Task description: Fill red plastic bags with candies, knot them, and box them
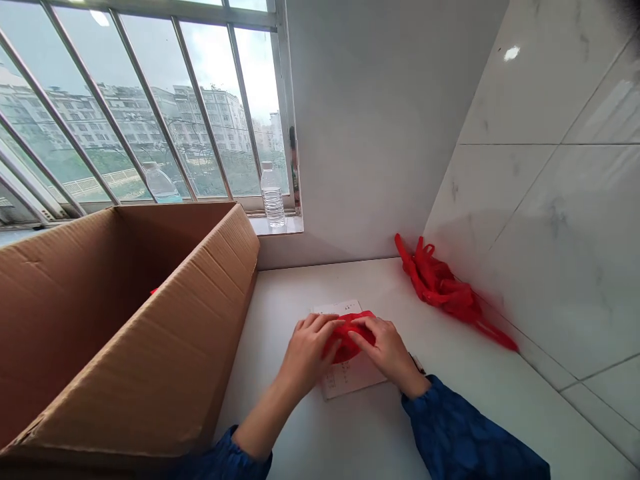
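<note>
A crumpled red plastic bag (345, 340) lies over a white printed booklet or card (350, 379) on the white tabletop. My left hand (313, 343) is at its left side, fingers curled over the red material and thumb beneath. From the right, my right hand (383, 343) grips it, with thumb and fingers around its edge. The fingers partly cover the bag, so its full shape is hidden. To the far right, against the tiled wall, a bunch of red bags (443, 287) with loop handles lies in a loose heap.
A large open cardboard box (165, 333) stands to the left, with a bit of red visible inside. A clear plastic bottle (273, 193) stands on the windowsill, and a larger bottle (161, 183) shows behind the box. A dark object (416, 363) lies partly hidden by my right wrist.
</note>
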A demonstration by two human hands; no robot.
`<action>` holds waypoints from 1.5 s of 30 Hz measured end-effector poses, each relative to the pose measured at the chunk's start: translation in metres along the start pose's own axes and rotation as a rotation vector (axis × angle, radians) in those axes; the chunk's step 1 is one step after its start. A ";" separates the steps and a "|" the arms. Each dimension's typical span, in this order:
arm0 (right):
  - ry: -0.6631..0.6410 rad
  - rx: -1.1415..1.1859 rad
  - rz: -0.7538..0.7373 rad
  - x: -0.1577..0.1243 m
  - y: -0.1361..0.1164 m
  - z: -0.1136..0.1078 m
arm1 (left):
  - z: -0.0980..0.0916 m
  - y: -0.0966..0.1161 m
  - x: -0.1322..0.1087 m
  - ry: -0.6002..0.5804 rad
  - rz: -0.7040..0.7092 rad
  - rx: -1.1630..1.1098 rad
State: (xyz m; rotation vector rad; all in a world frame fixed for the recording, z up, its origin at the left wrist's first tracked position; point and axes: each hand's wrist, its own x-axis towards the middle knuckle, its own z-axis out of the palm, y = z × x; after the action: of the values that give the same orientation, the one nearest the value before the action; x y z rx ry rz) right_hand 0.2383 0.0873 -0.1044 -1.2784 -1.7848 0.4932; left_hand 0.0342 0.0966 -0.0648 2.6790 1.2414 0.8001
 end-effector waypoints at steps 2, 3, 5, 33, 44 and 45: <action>0.002 0.022 -0.002 0.000 -0.002 0.005 | 0.006 0.002 0.000 -0.012 -0.010 0.006; 0.007 0.039 -0.003 0.000 -0.002 0.005 | 0.007 0.002 -0.001 -0.008 -0.022 0.002; 0.039 0.081 -0.001 0.000 0.001 0.000 | 0.006 -0.002 -0.001 0.024 -0.052 -0.019; 0.270 0.783 0.128 -0.018 -0.002 -0.076 | -0.088 0.037 -0.017 -0.324 -0.078 -0.105; 0.385 0.135 -0.361 -0.055 -0.105 -0.069 | -0.081 0.054 -0.023 -0.303 0.029 0.009; 0.173 0.071 -0.389 -0.054 -0.114 -0.060 | -0.080 0.054 -0.024 -0.294 0.048 0.011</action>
State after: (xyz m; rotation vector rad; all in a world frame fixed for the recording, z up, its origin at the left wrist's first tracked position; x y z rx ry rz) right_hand 0.2289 -0.0157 -0.0111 -0.8662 -1.7936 0.2174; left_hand 0.0192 0.0316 0.0097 2.7171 1.1169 0.3842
